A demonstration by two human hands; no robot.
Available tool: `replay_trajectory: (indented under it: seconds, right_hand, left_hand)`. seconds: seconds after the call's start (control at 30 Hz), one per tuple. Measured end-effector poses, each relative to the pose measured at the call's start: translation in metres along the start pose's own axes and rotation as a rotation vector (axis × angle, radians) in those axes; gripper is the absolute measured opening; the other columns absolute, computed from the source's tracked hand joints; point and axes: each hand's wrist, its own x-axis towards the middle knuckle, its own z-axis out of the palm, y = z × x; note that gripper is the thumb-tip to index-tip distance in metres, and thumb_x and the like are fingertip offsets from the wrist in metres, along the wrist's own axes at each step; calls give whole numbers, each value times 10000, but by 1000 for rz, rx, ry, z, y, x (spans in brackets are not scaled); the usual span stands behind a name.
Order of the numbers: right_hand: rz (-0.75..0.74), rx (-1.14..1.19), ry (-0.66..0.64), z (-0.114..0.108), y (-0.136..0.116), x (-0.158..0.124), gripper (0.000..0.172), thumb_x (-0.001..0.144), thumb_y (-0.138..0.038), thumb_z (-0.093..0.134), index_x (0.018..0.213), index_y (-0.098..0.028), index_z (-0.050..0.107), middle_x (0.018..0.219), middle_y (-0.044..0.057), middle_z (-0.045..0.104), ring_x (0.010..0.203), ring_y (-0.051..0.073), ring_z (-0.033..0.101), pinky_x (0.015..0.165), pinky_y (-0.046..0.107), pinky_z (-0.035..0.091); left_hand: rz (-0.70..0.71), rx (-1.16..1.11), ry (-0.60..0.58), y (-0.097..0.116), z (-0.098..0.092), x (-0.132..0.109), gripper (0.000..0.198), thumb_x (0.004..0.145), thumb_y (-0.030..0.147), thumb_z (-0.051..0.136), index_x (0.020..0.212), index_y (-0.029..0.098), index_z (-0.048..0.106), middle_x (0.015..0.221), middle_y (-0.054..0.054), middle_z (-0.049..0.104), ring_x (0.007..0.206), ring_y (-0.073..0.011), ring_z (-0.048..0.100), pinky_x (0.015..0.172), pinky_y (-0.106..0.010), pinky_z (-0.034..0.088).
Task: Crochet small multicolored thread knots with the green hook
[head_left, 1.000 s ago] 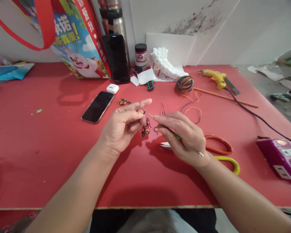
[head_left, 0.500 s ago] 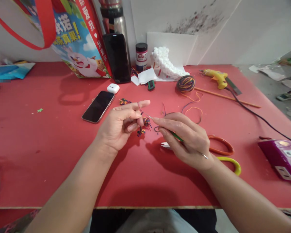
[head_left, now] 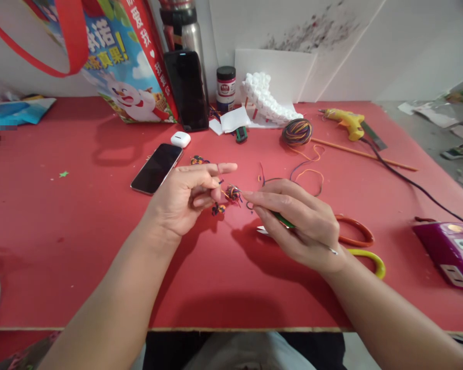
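Observation:
My left hand [head_left: 187, 192] pinches multicoloured yarn [head_left: 221, 181] between thumb and fingers. One strand wraps round its outstretched index finger. A small crocheted piece [head_left: 218, 209] in purple and orange shows just below these fingertips; I cannot tell whether it hangs from them or lies on the table. In my right hand [head_left: 303, 218] is a crochet hook [head_left: 284, 220] with a green handle, gripped like a pen. Its thin tip points left, near a little bundle of the same yarn [head_left: 232, 192], apart from the left fingers. Scissors [head_left: 355, 229] lie partly hidden beneath my right hand.
On the red table [head_left: 81, 257], a phone [head_left: 157, 168] and white earbud case [head_left: 180, 139] lie left of centre. Behind are a yarn ball [head_left: 297, 132], a jar [head_left: 226, 90] and a glue gun [head_left: 345, 123]. A purple power socket box [head_left: 449, 254] stands right.
My left hand has shifted slightly left, drawing the pinched yarn away from the hook tip. My right hand has barely moved.

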Motion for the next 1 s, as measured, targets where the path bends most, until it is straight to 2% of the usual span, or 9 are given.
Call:
replay_trajectory:
  seconds: [0.1, 0.2, 0.43, 0.83, 1.0]
  right_hand:
    - [0, 8, -2, -1, -1, 1, 350, 997, -47, 617, 1295, -187, 733, 997, 102, 737, 859, 194, 736, 751, 328, 646]
    - [13, -11, 5, 0, -1, 0, 353, 1003, -60, 613, 1298, -209, 736, 1000, 95, 745, 864, 198, 746, 749, 330, 652]
    - [24, -54, 58, 3, -1, -2, 376, 1005, -41, 618, 1322, -220, 716, 1004, 80, 765, 894, 194, 756, 785, 323, 658]
    - [31, -46, 48, 2, -2, -2, 371, 999, -35, 631, 1307, -221, 722, 1007, 73, 756, 888, 180, 751, 790, 301, 645]
    - [25, -29, 52, 3, -2, -1, 340, 986, -14, 640, 1272, -168, 738, 1012, 88, 761, 900, 171, 748, 814, 279, 636]
  left_hand:
    - [2, 19, 3, 1, -1, 0, 241, 546, 51, 617, 646, 92, 833, 495, -70, 614, 383, -30, 294, 407, -236, 97]
    - [-7, 16, -8, 0, -1, 0, 277, 568, 49, 628, 719, 87, 857, 439, -33, 550, 381, -36, 297, 406, -228, 117]
    - [-52, -91, -84, -5, -1, 0, 343, 665, 36, 641, 912, 102, 870, 526, -69, 683, 384, -47, 346, 416, -200, 245]
    - [-57, -119, -98, -4, -2, 1, 372, 655, 11, 618, 917, 89, 870, 498, -51, 651, 386, -42, 330, 402, -175, 249]
    - [-50, -121, -80, -2, -4, 1, 360, 642, 18, 618, 898, 77, 864, 487, -62, 659, 373, -33, 306, 384, -145, 216]
